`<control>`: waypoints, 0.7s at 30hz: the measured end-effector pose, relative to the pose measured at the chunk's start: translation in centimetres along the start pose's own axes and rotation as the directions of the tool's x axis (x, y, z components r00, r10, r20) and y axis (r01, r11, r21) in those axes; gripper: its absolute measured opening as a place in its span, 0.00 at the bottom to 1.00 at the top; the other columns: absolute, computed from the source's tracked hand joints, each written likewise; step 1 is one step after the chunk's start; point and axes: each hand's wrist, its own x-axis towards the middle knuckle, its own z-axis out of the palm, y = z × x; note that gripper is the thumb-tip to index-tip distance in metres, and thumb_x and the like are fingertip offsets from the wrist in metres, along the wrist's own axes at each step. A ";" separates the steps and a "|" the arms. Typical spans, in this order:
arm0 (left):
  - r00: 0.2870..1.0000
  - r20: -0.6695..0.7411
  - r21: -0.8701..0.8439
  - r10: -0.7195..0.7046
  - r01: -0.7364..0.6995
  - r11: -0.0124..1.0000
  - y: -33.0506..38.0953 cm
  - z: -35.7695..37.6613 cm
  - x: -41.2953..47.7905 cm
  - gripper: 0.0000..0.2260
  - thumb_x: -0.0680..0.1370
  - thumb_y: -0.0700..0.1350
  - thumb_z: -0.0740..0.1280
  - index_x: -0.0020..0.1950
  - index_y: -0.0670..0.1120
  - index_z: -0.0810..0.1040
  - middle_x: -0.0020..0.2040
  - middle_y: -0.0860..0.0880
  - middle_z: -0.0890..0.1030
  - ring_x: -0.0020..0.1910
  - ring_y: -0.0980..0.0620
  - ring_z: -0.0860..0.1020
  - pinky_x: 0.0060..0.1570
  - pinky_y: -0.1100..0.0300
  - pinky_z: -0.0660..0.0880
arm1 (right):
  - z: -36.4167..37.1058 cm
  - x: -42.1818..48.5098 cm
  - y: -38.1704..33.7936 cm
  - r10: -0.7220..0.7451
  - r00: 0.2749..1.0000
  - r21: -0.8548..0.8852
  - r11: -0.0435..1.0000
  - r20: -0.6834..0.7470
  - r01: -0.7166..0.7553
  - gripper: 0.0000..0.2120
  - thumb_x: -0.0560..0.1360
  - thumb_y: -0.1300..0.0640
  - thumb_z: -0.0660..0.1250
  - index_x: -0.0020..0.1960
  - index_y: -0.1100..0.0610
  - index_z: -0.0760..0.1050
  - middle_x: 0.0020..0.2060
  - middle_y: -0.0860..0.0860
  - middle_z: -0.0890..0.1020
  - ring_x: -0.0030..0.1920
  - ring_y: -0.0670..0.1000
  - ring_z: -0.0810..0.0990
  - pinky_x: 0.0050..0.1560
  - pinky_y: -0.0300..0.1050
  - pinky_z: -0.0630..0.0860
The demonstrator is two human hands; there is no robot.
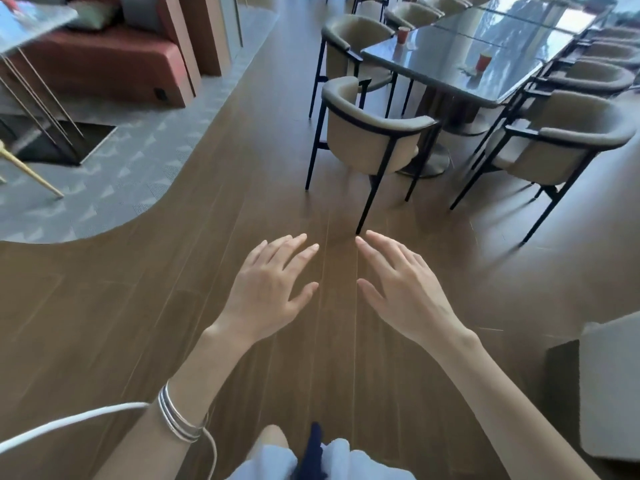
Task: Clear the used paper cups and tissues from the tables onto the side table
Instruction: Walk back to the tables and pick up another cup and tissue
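Two red paper cups stand on a long glossy grey table (440, 77) at the upper right: one cup (403, 34) near its left edge, the other cup (482, 61) nearer the right edge. A pale crumpled tissue (467, 71) seems to lie by the second cup. My left hand (270, 289) and my right hand (405, 289) hover side by side over the wooden floor, palms down, fingers spread and straight, holding nothing. Both are far short of the table.
Beige armchairs with black legs ring the table; the nearest chair (374, 140) stands between me and it, another chair (554, 147) to the right. A red sofa (104, 53) and a glass side table (31, 26) sit on grey carpet at upper left. A grey box (609, 386) stands at right.
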 end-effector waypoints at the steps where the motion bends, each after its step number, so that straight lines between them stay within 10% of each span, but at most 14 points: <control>1: 1.000 -0.001 0.002 -0.005 0.005 1.000 -0.7 0.4 1.0 0.23 0.75 0.53 0.65 0.69 0.47 0.70 0.68 0.47 0.72 0.67 0.46 0.69 0.68 0.46 0.64 | 0.5 1.4 0.4 -0.008 1.000 0.003 1.000 0.008 0.008 0.27 0.75 0.52 0.63 0.72 0.55 0.61 0.70 0.53 0.66 0.70 0.52 0.63 0.68 0.50 0.63; 21: 0.997 0.074 0.019 -0.009 0.008 1.000 -27.0 3.0 29.0 0.23 0.75 0.53 0.65 0.69 0.48 0.70 0.68 0.47 0.72 0.68 0.47 0.69 0.68 0.47 0.64 | 8.8 38.8 3.7 -0.038 0.999 0.020 0.999 0.030 0.038 0.25 0.75 0.52 0.63 0.70 0.56 0.64 0.68 0.53 0.69 0.70 0.53 0.65 0.67 0.54 0.65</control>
